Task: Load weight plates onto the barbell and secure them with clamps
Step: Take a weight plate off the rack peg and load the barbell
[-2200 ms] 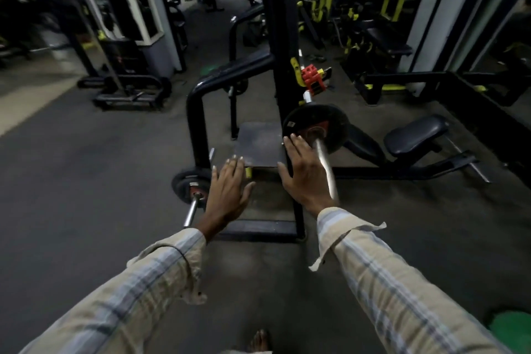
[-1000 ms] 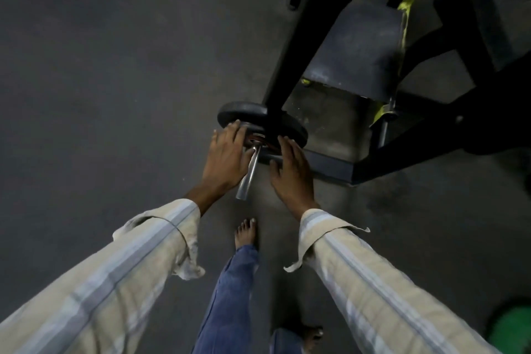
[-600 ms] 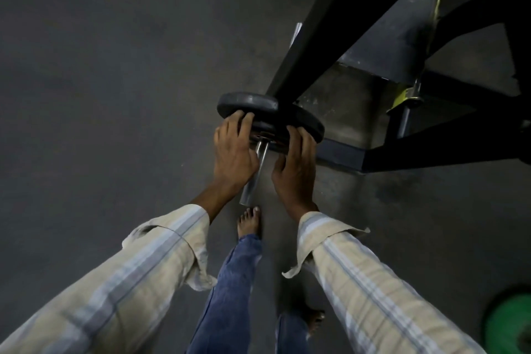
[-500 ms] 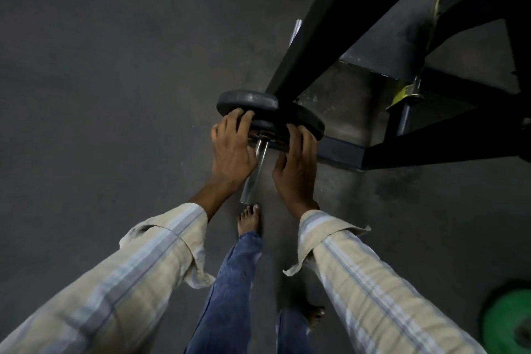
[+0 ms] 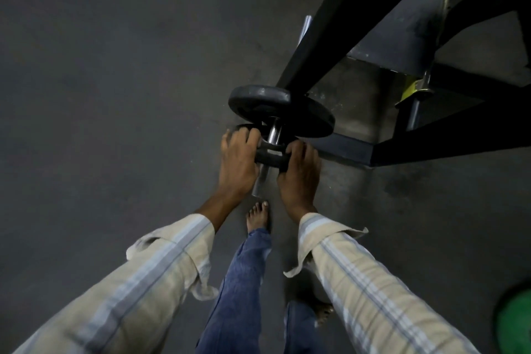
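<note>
Crowding the small plate [image 5: 270,156], black frame [image 5: 330,23] overhead.

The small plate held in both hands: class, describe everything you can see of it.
The small plate is a dark, dull disc, probably rubber or coated iron, with a pale label on its face. It sits threaded on the barbell sleeve, nearer the sleeve's end than the larger plate, with bare steel showing between the two. The left hand and right hand grip opposite edges, fingers curled over the rim. No clamp is visible.
</note>
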